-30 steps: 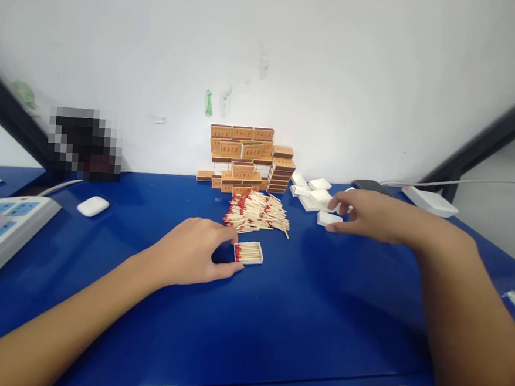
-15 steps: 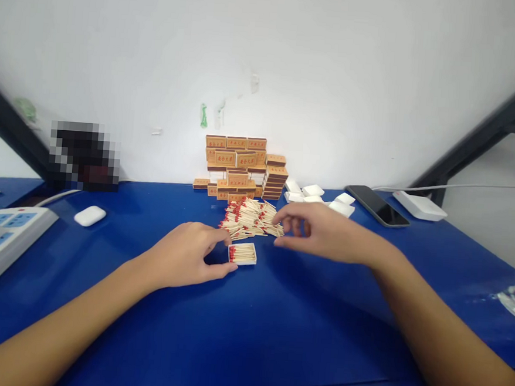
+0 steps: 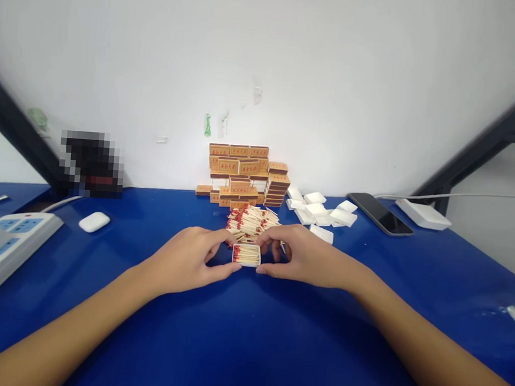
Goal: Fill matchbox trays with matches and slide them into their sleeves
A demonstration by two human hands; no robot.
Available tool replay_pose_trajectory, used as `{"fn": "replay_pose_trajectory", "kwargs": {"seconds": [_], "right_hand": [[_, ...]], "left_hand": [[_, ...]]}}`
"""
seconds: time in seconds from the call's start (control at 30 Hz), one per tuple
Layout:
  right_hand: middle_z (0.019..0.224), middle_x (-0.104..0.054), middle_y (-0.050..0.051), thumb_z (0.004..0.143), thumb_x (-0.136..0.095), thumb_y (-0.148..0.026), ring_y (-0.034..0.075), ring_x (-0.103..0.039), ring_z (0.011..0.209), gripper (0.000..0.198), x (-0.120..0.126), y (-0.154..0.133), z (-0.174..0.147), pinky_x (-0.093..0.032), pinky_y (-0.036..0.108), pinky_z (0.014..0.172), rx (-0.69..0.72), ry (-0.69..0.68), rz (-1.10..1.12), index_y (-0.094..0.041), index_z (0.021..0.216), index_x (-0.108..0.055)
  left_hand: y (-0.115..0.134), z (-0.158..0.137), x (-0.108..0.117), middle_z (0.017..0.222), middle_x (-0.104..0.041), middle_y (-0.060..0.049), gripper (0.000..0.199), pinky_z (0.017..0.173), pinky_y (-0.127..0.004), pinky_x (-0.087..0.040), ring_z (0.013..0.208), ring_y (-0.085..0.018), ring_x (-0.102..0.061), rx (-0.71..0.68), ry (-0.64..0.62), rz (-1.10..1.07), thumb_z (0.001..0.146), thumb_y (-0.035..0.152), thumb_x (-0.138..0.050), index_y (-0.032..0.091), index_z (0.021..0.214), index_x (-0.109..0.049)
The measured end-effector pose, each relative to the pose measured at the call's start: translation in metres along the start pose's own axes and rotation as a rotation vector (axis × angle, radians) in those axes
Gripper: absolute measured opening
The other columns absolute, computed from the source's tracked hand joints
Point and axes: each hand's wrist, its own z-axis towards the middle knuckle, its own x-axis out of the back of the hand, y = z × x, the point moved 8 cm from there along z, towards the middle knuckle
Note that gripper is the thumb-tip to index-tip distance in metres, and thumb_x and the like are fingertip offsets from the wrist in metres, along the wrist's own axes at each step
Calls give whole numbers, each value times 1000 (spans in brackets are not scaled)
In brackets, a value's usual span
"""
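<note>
A small white matchbox tray (image 3: 246, 264) filled with red-tipped matches (image 3: 248, 254) is between my two hands, just above or on the blue tabletop. My left hand (image 3: 195, 259) grips its left end between thumb and fingers. At the opposite end, my right hand (image 3: 299, 256) closes its thumb and forefinger around the tray, the other fingers curled. Directly behind lies a loose heap of matches (image 3: 252, 221), partly hidden by my right fingers.
Stacked orange matchboxes (image 3: 237, 167) stand against the wall behind the heap. To their right lie several white trays (image 3: 315, 210), a phone (image 3: 380, 214) and a white box (image 3: 423, 214). At left are a white earphone case (image 3: 94, 221) and a power strip (image 3: 20, 235).
My right hand has come down and left from the match heap to the tray's right end. My left hand stays at the left end. The view has shifted slightly.
</note>
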Motion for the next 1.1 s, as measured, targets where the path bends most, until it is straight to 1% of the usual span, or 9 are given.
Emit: {"fn": "replay_pose_trajectory", "kwargs": {"seconds": [0.1, 0.2, 0.33, 0.43, 0.57, 0.77, 0.9, 1.0, 1.1], "right_hand": [[85, -67, -1, 86, -78, -34, 13, -60, 70, 25, 7, -5, 0, -49, 27, 64, 31, 49, 1, -20, 105, -70], [82, -66, -2, 85, -77, -33, 13, -60, 68, 25, 20, 0, -2, -49, 27, 64, 6, 81, -1, -20, 105, -69], [79, -66, 0, 83, -76, -39, 15, -61, 70, 27, 54, 23, -8, -49, 28, 64, -93, 156, -2, -19, 99, -68], [80, -67, 2, 81, -75, -41, 17, -61, 71, 28, 83, 44, -17, -49, 30, 64, -180, 266, -62, -19, 96, -68], [81, -69, 4, 77, -75, -39, 19, -62, 71, 27, 106, 65, -27, -49, 32, 65, -264, 382, -139, -18, 92, -67], [84, -71, 4, 74, -74, -36, 19, -63, 73, 26, 117, 80, -31, -48, 30, 65, -273, 449, -169, -18, 91, -66], [88, -72, 4, 76, -73, -38, 17, -63, 72, 28, 121, 84, -33, -46, 28, 62, -286, 465, -164, -18, 95, -67], [90, -73, 5, 76, -73, -39, 17, -63, 72, 29, 122, 84, -34, -44, 28, 61, -287, 474, -168, -18, 96, -67], [90, -73, 5, 76, -73, -39, 17, -63, 73, 28, 122, 83, -34, -43, 28, 62, -276, 473, -174, -18, 95, -68]], "left_hand": [[0, 0, 5, 61, -47, 8, 45, 54, -27, -33, 52, -12, -46, 11, 22, -27, 94, 55, -66, 22, 124, -66], [-7, 3, 21, 67, -53, 8, 63, 57, -26, -39, 56, -12, -50, 43, 139, -85, 92, 58, -69, 23, 142, -54], [-18, 18, 51, 72, -59, 4, 39, 64, -29, -45, 62, -13, -54, 92, 345, -18, 99, 50, -61, 21, 126, -65], [2, 49, 67, 90, -69, -4, 27, 79, -34, -48, 85, -19, -62, -40, 362, 167, 100, 40, -59, 19, 112, -70], [32, 117, 75, 106, -74, -9, 28, 86, -37, -46, 107, -25, -60, -131, 239, 387, 102, 36, -52, 20, 112, -73], [48, 210, 73, 103, -76, -15, 30, 88, -39, -42, 106, -29, -58, -137, 90, 531, 95, 29, -59, 16, 116, -76], [50, 229, 64, 103, -76, -11, 23, 89, -36, -39, 104, -27, -58, -154, -10, 593, 91, 27, -62, 21, 106, -78], [51, 227, 57, 106, -74, -11, 24, 88, -36, -39, 103, -28, -58, -163, -53, 622, 88, 38, -69, 21, 102, -79], [50, 223, 52, 105, -73, -13, 35, 91, -37, -39, 103, -30, -57, -154, -71, 661, 81, 51, -76, 19, 94, -79]]}}
